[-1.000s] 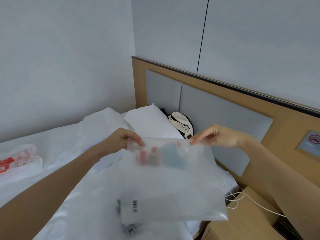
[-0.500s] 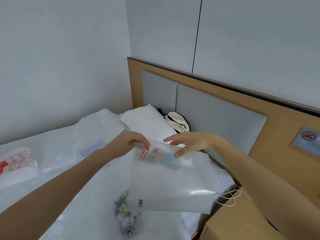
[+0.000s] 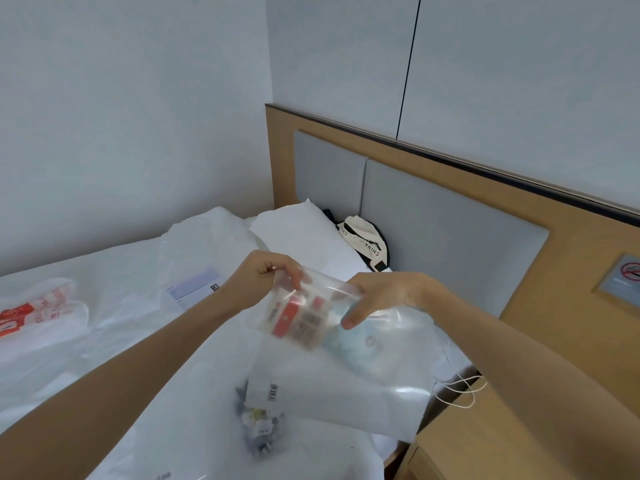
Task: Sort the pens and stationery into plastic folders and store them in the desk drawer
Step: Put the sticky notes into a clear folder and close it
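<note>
Held up over the bed (image 3: 114,341), between both hands: a frosted, see-through plastic folder (image 3: 346,372), tilted, its open top edge toward the headboard (image 3: 450,220), a barcode sticker (image 3: 273,391) near its lower left corner. Soft and glossy, with a bright glare stripe along the lower right.

Left hand (image 3: 266,282): fingers curled, pinching the folder's top left corner. Right hand (image 3: 384,296): gripping the top edge further right, thumb pressed down on the front face.

Inside the folder, bunched just under the top edge: blurred red-and-white packets (image 3: 294,317) with dark print, and something pale blue (image 3: 346,337) beside them to the right; too blurred to name.

Below the folder, on the sheet: a small heap of dark and pale stationery (image 3: 259,424), seen through another clear plastic sleeve, blurred. Further left on the bed, a white plastic bag with red print (image 3: 34,313) and a flat clear bag with a pale label (image 3: 194,285). By the pillow (image 3: 294,230), against the headboard, a cream cloth bag with black lettering (image 3: 363,244). At lower right, a wooden nightstand (image 3: 502,438) with a thin white cord (image 3: 457,389) looped at its edge.

Compared with a second ago: hands closer together, right hand moved in from the top right corner toward the middle of the top edge, folder lower and more tilted, contents still near the top.
</note>
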Demonstrator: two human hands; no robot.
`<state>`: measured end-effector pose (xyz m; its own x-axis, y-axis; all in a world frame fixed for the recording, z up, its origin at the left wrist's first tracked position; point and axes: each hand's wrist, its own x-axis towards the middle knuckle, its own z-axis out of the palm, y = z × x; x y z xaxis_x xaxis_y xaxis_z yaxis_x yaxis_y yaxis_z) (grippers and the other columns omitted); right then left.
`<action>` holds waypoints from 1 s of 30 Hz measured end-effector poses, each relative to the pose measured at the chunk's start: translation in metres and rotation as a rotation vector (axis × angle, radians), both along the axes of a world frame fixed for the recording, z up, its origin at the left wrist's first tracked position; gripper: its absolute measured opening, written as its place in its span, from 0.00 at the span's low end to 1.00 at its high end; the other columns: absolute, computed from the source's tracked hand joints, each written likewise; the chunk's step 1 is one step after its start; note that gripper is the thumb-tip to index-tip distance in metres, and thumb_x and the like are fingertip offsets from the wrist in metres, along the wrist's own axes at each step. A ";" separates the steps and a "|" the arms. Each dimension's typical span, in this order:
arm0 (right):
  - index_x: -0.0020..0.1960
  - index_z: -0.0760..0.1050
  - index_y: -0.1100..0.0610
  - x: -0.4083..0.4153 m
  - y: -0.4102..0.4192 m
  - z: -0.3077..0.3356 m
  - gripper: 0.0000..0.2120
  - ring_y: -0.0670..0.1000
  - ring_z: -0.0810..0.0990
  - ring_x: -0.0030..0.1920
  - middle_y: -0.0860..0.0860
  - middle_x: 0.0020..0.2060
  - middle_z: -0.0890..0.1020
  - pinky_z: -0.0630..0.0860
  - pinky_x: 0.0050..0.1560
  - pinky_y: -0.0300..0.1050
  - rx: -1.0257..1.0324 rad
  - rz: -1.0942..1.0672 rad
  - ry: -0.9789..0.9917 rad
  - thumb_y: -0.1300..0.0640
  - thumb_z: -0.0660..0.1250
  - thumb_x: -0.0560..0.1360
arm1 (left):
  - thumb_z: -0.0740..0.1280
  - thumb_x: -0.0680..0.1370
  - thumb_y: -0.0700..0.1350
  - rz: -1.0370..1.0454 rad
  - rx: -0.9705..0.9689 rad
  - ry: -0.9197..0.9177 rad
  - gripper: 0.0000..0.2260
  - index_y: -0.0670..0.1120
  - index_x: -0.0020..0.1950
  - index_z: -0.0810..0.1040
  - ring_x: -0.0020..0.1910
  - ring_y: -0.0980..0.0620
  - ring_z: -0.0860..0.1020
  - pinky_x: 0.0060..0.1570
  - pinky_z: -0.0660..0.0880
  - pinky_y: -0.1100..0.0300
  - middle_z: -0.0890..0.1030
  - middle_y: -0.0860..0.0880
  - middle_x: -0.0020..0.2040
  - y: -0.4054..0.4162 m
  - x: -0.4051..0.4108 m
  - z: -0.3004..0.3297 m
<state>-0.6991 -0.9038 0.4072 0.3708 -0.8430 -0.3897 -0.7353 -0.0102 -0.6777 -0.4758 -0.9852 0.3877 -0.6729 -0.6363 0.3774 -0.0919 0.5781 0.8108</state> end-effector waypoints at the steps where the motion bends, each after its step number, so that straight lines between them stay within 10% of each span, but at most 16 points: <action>1: 0.36 0.78 0.35 0.002 -0.001 -0.001 0.15 0.43 0.67 0.28 0.38 0.24 0.71 0.63 0.36 0.42 -0.021 -0.014 0.007 0.56 0.72 0.72 | 0.51 0.68 0.18 0.003 0.011 0.001 0.34 0.56 0.28 0.80 0.40 0.60 0.81 0.42 0.74 0.70 0.83 0.57 0.36 -0.001 0.001 0.001; 7: 0.32 0.77 0.47 0.003 -0.005 -0.006 0.11 0.50 0.71 0.30 0.41 0.24 0.70 0.69 0.34 0.43 -0.009 -0.132 0.008 0.59 0.74 0.69 | 0.55 0.73 0.23 -0.057 0.132 -0.148 0.30 0.56 0.44 0.84 0.53 0.56 0.80 0.52 0.76 0.63 0.84 0.55 0.49 -0.011 0.013 0.007; 10: 0.44 0.77 0.62 -0.003 -0.007 -0.009 0.17 0.50 0.69 0.31 0.48 0.28 0.69 0.66 0.35 0.45 -0.047 -0.186 0.028 0.51 0.76 0.63 | 0.67 0.76 0.43 -0.075 0.350 -0.045 0.09 0.49 0.55 0.81 0.56 0.47 0.80 0.54 0.78 0.53 0.82 0.47 0.56 -0.018 0.028 0.009; 16: 0.48 0.82 0.56 -0.027 -0.011 0.005 0.10 0.50 0.82 0.32 0.47 0.35 0.84 0.78 0.36 0.48 -0.167 -0.432 -0.137 0.59 0.76 0.67 | 0.68 0.73 0.45 0.189 0.317 0.137 0.14 0.46 0.58 0.77 0.55 0.48 0.81 0.58 0.76 0.51 0.82 0.48 0.55 -0.022 0.041 0.001; 21: 0.45 0.82 0.58 -0.029 -0.022 0.011 0.09 0.53 0.84 0.38 0.54 0.40 0.85 0.81 0.43 0.50 -0.349 -0.726 -0.368 0.60 0.78 0.66 | 0.68 0.76 0.39 0.340 0.255 0.141 0.17 0.48 0.63 0.72 0.55 0.54 0.78 0.45 0.74 0.73 0.77 0.50 0.59 -0.017 0.015 -0.006; 25: 0.42 0.80 0.59 -0.022 -0.024 0.013 0.07 0.46 0.82 0.29 0.52 0.36 0.83 0.78 0.29 0.39 -0.426 -0.885 -0.612 0.62 0.77 0.67 | 0.71 0.74 0.42 0.393 0.313 0.169 0.28 0.51 0.69 0.63 0.59 0.51 0.73 0.46 0.72 0.70 0.70 0.50 0.63 -0.017 0.001 -0.016; 30: 0.41 0.80 0.59 -0.012 -0.026 0.003 0.07 0.52 0.84 0.35 0.54 0.36 0.84 0.81 0.39 0.51 -0.443 -0.939 -0.751 0.62 0.77 0.65 | 0.72 0.73 0.44 0.392 0.387 0.172 0.37 0.52 0.74 0.53 0.54 0.51 0.77 0.44 0.73 0.66 0.68 0.51 0.63 -0.013 -0.011 -0.021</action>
